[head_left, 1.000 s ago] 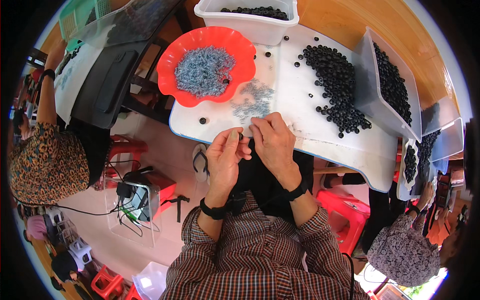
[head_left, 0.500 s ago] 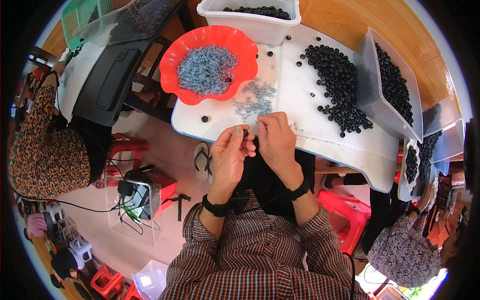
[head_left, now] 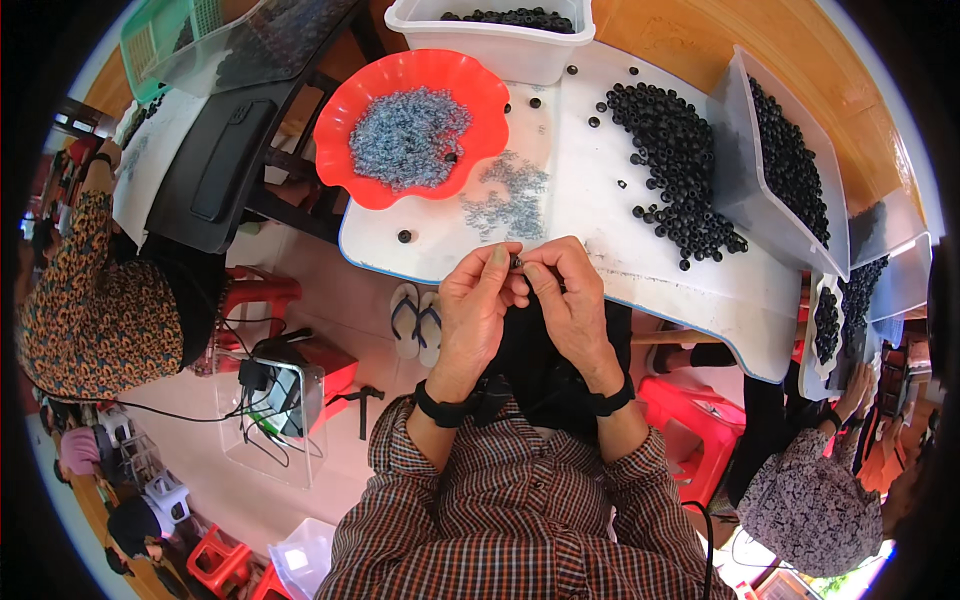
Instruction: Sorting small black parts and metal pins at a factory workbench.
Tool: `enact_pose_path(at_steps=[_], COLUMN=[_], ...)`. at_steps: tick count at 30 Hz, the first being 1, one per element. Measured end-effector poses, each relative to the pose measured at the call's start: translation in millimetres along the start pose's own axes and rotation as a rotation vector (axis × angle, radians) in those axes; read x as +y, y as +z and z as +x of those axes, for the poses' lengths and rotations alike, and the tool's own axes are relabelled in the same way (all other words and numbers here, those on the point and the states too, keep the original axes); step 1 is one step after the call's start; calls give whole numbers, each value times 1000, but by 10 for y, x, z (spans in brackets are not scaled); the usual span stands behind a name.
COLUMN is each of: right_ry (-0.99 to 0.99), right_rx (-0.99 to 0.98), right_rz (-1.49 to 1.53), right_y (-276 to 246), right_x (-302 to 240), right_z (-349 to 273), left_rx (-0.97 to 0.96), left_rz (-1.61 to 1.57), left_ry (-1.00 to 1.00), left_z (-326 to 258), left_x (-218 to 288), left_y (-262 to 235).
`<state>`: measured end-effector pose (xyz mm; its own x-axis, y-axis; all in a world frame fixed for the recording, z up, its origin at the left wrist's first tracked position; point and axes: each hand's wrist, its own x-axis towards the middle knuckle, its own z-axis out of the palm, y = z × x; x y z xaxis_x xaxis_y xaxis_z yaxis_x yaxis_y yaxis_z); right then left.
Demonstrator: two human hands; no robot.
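My left hand point(head_left: 472, 305) pinches a small round black part point(head_left: 516, 262) between thumb and fingers, just over the front edge of the white table point(head_left: 585, 180). Right beside it, fingertips almost meeting, is my right hand point(head_left: 572, 305). Its thumb and index finger are pressed together at the black part; anything between them is hidden. A red scalloped bowl point(head_left: 333, 125) of tiny grey-blue pieces point(head_left: 410, 138) sits beyond my left hand. More of these tiny pieces point(head_left: 505, 195) lie scattered between bowl and hands. A pile of black ring-like parts point(head_left: 665, 150) spreads at the right.
A translucent bin point(head_left: 735, 190) of black parts stands right of the pile, and a white tub point(head_left: 490, 45) at the back. One loose black part point(head_left: 404, 236) lies near the left edge. Co-workers sit at both sides. A red stool point(head_left: 695, 420) stands at right.
My right hand has come down and turned inward, bringing its thumb and index finger to the black part. My left hand has shifted right and slightly up with that part.
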<state>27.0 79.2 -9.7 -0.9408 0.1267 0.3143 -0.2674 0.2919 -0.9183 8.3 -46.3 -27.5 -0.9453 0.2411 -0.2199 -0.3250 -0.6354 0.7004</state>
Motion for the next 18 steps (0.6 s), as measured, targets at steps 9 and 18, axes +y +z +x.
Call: enact_pose_path(at_steps=[9,18], right_ry=[238,325], right_rx=[-26,-50], right_rz=[290,276], right_y=[-118,-343], right_x=[16,109], right_z=[-31,-25], left_rx=[-22,-96], left_rz=[99,121], left_ry=[20,-38], left_z=[-14,41], left_x=[-65,-132], left_y=[89,150])
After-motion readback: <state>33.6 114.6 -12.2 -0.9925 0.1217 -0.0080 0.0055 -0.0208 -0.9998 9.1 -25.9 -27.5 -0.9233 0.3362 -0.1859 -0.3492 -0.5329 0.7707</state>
